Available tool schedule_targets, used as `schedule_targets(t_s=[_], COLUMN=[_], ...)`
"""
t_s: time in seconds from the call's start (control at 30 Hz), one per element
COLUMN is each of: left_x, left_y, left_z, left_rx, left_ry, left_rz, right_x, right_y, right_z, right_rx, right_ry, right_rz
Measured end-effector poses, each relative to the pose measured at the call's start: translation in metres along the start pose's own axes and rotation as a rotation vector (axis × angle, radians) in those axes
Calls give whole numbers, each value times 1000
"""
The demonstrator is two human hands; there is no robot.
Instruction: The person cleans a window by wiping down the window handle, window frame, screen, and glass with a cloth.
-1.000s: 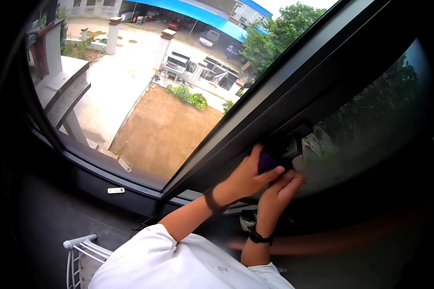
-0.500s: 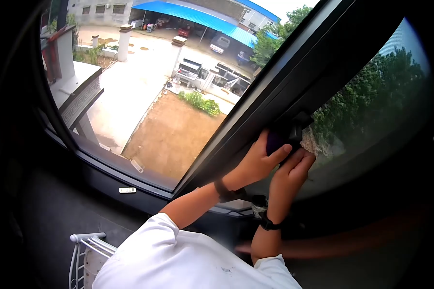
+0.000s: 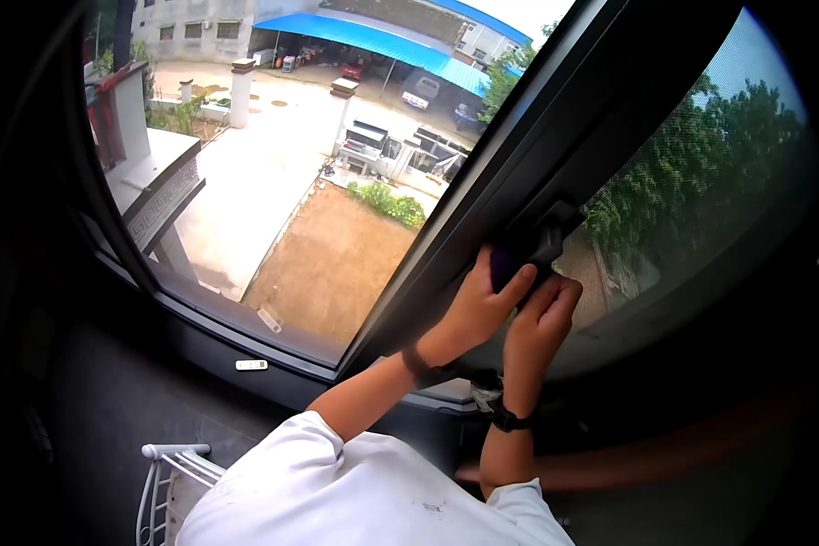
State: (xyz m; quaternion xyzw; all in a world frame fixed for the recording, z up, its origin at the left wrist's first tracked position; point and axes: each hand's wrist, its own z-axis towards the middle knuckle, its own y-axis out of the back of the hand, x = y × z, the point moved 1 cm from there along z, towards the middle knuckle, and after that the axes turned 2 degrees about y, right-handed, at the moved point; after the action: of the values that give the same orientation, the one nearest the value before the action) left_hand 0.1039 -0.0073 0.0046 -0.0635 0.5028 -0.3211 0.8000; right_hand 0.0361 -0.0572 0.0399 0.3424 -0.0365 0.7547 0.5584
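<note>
My left hand [image 3: 475, 305] is closed on a small dark purple thing [image 3: 508, 270], perhaps cloth; its kind is hard to make out. Beside it, my right hand [image 3: 544, 318] has its fingers curled and pressed together at the lower edge of the same thing; what they pinch is hidden. Just above both hands, a black window handle [image 3: 548, 242] juts from the dark window frame [image 3: 482, 196]. Black bands circle both wrists.
A white remote control [image 3: 251, 365] lies on the dark sill at left. A white metal rack [image 3: 175, 452] stands at lower left. Behind the hands, a mesh screen [image 3: 664, 182] covers the right pane. Outside, a yard with a blue roof [image 3: 382, 45] shows through the glass.
The view has shifted slightly, so the window and sill sit a little lower and further right. Both hands remain by the handle, with their grip much the same.
</note>
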Motion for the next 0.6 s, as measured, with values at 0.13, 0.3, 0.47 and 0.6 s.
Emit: schedule_targets(t_s=[0.13, 0.3, 0.47, 0.6], left_x=[-28, -11, -10, -7], left_y=[3, -6, -7, -7], left_z=[14, 7, 7, 1], left_rx=[184, 105, 100, 51], left_ry=[264, 166, 179, 135], left_rz=[115, -36, -73, -23], right_x=[4, 7, 8, 10], right_y=[6, 6, 7, 6], right_z=[19, 14, 13, -1], right_rx=[-40, -50, -37, -33], right_ry=[152, 109, 89, 7], right_rz=[-9, 29, 26, 32])
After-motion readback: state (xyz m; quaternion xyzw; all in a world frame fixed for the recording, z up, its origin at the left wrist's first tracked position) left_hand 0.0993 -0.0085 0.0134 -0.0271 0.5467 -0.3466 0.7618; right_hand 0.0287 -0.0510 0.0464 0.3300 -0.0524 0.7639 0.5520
